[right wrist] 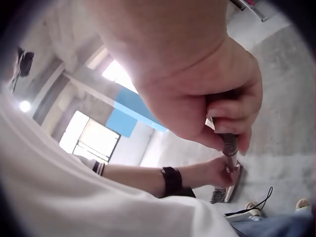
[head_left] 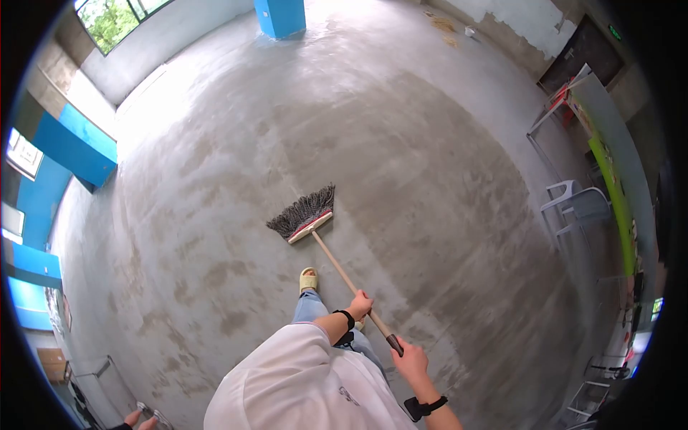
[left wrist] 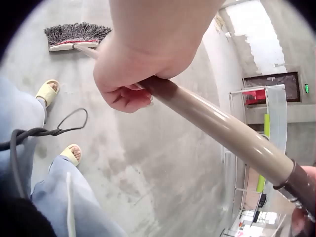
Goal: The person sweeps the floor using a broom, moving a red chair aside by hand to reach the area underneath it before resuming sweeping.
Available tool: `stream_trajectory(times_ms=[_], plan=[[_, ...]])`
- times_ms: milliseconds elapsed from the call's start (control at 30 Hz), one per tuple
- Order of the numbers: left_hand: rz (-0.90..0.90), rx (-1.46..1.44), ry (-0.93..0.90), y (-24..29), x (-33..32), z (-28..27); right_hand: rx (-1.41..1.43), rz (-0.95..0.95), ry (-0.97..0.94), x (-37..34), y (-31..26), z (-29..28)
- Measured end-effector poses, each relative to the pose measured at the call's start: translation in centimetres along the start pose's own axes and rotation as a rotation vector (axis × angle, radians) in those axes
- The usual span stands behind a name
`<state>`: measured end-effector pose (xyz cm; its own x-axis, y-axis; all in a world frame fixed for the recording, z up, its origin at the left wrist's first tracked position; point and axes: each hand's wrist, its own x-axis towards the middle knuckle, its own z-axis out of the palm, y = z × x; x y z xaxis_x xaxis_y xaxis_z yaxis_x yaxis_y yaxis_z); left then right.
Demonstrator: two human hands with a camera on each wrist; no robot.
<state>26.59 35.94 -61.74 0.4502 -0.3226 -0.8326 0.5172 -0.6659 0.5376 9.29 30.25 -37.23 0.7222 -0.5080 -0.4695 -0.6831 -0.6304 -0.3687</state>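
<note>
A mop with dark grey strands and a red-and-white head lies on the concrete floor, its long beige handle slanting back toward the body. My left hand grips the handle partway down; in the left wrist view its fingers curl round the pole. Nearer the body, my right hand holds the dark grip at the handle's upper end. The right wrist view shows the right hand closed round that grip, with the left hand beyond it and the mop head farther on.
Patchy grey floor surrounds the mop. A blue pillar stands ahead, another at left. A grey plastic chair and a long board are at right. My foot in a yellow sandal is behind the mop head. Another person's hands show at lower left.
</note>
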Motion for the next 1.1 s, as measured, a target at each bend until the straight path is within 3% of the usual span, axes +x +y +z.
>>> stream_trajectory(times_ms=[100,200,300,400,500,567,633,767,833,900,967,1033,1067,1100], plan=[[0.081,0.086,-0.058,-1.5,1.4,0.1,-0.026,0.097,-0.017,-0.2,0.0,1.1],[0.019,0.042,-0.035,-1.5,3.9,-0.3,-0.060,0.028,0.026,1.7,0.4,2.0],[0.070,0.118,-0.017,-0.9,7.7,-1.5,-0.003,0.043,0.077,3.8,-1.6,0.7],[0.066,0.101,-0.022,1.7,6.8,-4.7,-0.022,0.090,0.056,6.7,-4.5,-0.7],[0.024,0.222,0.077,2.0,7.0,-7.6,0.036,0.078,0.037,8.0,-5.9,3.3],[-0.013,0.140,0.101,3.0,6.9,-11.8,0.044,0.043,0.039,9.9,-9.4,4.0],[0.204,0.036,0.070,2.4,9.3,-16.0,0.071,0.027,0.026,12.9,-13.7,3.5],[0.247,-0.064,0.024,7.6,11.6,-24.0,0.022,-0.005,-0.003,20.0,-20.0,1.5],[0.351,0.107,-0.054,10.7,13.4,-27.1,0.000,-0.032,0.007,24.0,-23.5,-0.5],[0.339,0.185,-0.024,15.2,12.4,-29.5,-0.009,-0.053,0.027,27.0,-26.6,-1.8],[0.132,0.083,-0.207,18.0,12.6,-30.7,0.018,-0.045,-0.007,30.0,-29.4,-1.9],[0.170,0.198,-0.026,17.8,14.2,-30.8,0.068,-0.067,0.000,31.8,-30.6,0.0],[0.206,0.203,-0.071,21.4,10.1,-34.2,0.083,-0.066,-0.018,32.5,-31.8,0.8],[0.204,0.206,-0.059,20.9,11.3,-35.3,0.096,-0.059,-0.042,33.4,-33.0,1.6]])
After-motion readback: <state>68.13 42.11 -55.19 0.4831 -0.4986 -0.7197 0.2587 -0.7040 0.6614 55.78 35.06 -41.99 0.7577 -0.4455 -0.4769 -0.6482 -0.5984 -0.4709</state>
